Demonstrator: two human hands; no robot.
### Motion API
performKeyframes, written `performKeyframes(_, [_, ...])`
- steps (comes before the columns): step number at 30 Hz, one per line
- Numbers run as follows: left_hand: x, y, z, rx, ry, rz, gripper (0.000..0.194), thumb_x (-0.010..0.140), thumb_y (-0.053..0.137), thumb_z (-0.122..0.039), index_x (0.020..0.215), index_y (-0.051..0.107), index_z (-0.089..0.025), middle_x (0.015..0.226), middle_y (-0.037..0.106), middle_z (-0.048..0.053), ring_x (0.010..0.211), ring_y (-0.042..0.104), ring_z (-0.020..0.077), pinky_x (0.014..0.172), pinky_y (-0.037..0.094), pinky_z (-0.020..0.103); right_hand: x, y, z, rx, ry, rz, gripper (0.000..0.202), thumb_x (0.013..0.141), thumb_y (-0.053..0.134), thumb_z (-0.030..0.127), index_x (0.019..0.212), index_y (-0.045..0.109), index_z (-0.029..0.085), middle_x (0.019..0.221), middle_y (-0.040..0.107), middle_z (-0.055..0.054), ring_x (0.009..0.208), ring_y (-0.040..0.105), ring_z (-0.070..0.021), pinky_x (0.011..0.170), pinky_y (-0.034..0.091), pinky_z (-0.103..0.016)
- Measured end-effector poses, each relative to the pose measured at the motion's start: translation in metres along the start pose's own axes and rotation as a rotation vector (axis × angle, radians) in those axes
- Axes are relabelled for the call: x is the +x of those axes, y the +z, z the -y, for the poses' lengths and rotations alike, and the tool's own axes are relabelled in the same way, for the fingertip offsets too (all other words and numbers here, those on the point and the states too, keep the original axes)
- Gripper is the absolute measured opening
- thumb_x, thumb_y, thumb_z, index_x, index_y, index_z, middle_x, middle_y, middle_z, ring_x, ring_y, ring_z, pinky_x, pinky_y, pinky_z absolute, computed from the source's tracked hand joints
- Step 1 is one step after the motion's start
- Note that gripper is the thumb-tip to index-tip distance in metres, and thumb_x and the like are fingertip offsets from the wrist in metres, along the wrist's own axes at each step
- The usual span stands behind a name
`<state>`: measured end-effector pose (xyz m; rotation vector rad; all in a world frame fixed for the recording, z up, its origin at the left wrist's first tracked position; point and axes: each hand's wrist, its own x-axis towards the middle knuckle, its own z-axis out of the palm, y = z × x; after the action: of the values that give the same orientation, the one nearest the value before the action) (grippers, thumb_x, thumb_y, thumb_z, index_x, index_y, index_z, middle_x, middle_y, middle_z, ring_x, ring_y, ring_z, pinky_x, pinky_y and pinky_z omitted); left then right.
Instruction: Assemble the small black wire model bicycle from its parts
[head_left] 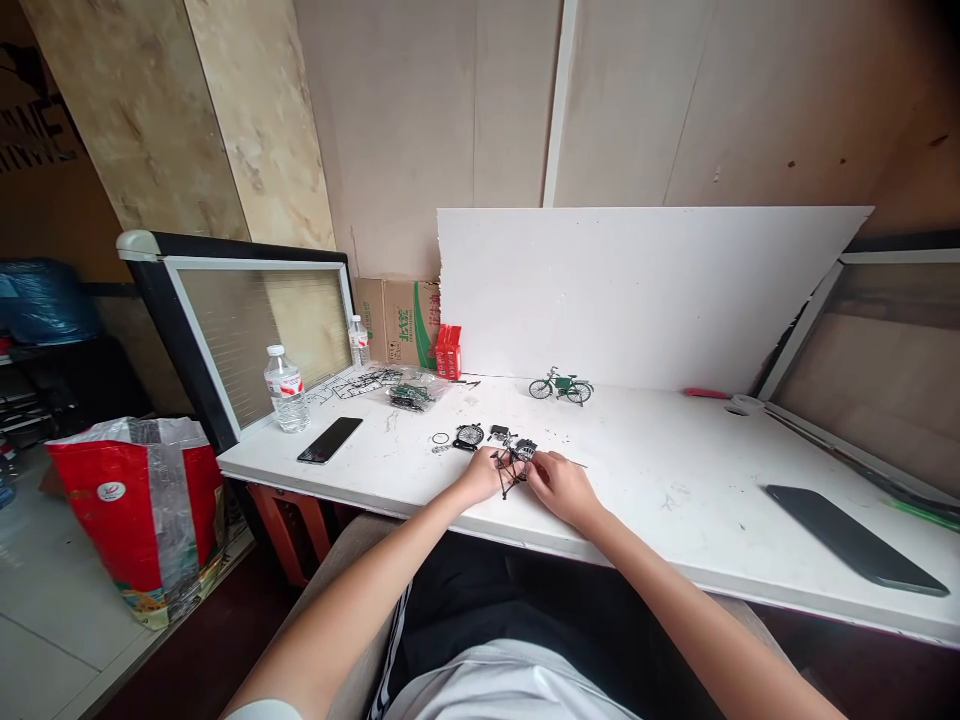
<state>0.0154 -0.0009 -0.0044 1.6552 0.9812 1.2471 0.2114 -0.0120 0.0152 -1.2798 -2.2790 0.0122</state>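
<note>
Near the table's front edge, my left hand (480,478) is closed on a small black bicycle frame (508,474), which is tilted between my two hands. My right hand (559,484) is at the frame's right side, thumb and fingers pinched together near a spoked wheel (526,451); a thin stick points out to the right from behind the fingers. What the fingertips pinch is too small to make out. Just beyond my left hand lie another black wheel (470,435), a thin ring (440,438) and a small black part (499,432).
A green model bicycle (562,385) stands farther back. Left are a dark phone (330,440), a water bottle (287,392), a bag of parts (415,395) and black part sprues (366,383). A dark flat slab (855,538) lies right, a white board (645,290) behind.
</note>
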Motion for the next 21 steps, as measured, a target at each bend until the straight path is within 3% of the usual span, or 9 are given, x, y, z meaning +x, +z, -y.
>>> performKeyframes(5, [0.0008,-0.0005,0.0021,-0.001,-0.018,0.006,0.048,0.073,0.087,-0.052,0.067,0.055,-0.016,0.064,0.051,-0.002,0.063,0.041,0.0112,0.059,0.036,0.026,-0.0003,-0.0016,0.0005,0.02,0.004,-0.014,0.021,0.1,0.05,0.033,0.085,0.06,0.021,0.08,0.065,-0.004,0.068,0.056,-0.0165,0.062,0.029,-0.028])
performKeyframes(21, [-0.0007,0.0007,-0.0024,-0.008,-0.031,-0.009,0.053,0.067,0.089,-0.056,0.064,0.053,-0.017,0.062,0.049,-0.003,0.062,0.038,0.0107,0.059,0.036,0.026,0.0023,0.0046,-0.0019,-0.097,0.004,0.028,0.049,0.111,0.036,0.045,0.077,0.062,0.021,0.075,0.069,-0.007,0.063,0.058,-0.019,0.062,0.03,-0.031])
